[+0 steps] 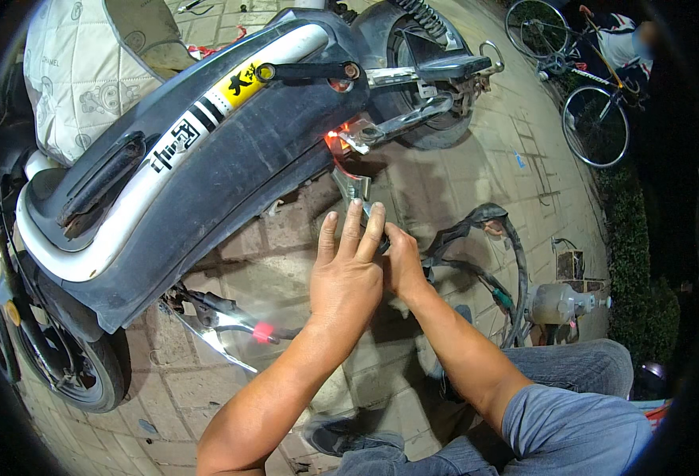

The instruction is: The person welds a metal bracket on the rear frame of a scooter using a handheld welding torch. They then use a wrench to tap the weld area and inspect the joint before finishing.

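My left hand (347,262) is in the middle of the picture, back upward, with its fingers extended and its thumb hidden. Its fingertips are at a silver metal piece (353,186), apparently pinching it from below. A reddish strip (340,159) runs from that piece toward a glowing red light (334,139) on the scooter. Right beside it, my right hand (402,258) is closed, with its fingers curled; something dark shows between the two hands, too hidden to name. The dark scooter (246,143) with a white stripe lies tipped on its side just beyond my hands.
Black cables (516,270) loop on the paving to the right, near a clear plastic bottle (556,303). A cable with a pink band (263,332) lies to the left. My shoe (349,438) is close below. A bicycle (595,119) and another person (627,47) are at the far right.
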Motion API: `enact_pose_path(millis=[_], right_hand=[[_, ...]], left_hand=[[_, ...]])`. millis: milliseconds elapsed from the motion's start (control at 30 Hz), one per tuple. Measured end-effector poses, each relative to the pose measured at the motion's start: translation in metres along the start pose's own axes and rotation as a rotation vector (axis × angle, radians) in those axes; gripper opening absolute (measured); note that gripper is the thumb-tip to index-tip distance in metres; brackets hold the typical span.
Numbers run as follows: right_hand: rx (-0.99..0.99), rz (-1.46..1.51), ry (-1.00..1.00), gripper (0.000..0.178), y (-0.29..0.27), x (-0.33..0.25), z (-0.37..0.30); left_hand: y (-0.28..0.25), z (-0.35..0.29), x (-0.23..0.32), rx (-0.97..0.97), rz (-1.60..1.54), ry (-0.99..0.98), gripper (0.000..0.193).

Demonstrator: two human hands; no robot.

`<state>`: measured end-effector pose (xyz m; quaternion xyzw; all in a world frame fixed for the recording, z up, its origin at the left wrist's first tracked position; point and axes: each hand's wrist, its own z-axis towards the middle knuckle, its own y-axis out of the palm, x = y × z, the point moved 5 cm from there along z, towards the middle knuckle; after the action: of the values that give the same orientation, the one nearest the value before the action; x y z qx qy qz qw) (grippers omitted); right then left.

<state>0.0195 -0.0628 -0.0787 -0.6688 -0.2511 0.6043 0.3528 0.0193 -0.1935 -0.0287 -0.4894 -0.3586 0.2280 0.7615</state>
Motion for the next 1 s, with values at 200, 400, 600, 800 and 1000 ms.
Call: enact_pose_path(millis=[200,400,600,800,1000], right_hand=[[0.054,0.174,0.033,0.042,0.004,-0.003,0.000],[0.049,0.051,0.002,0.040,0.000,0.003,-0.001],[0.010,0.118,0.032,0.042,0.003,0.001,-0.002],[-0.007,0.086,-0.013,0.046,0.003,0.005,-0.004],[0.024,0.021,-0.010,0.049,0.004,0.007,-0.003]], left_hand=[[0.002,-0.001,-0.002,-0.007,-0.026,-0.017,0.019],[-0.002,0.000,0.000,-0.001,-0.028,0.014,0.026],[0.003,0.000,-0.002,0.080,-0.007,0.007,0.027],[-0.004,0.001,0.000,-0.007,-0.005,-0.006,0.030],[-0.001,0.001,0.000,0.042,0.036,-0.002,0.032]])
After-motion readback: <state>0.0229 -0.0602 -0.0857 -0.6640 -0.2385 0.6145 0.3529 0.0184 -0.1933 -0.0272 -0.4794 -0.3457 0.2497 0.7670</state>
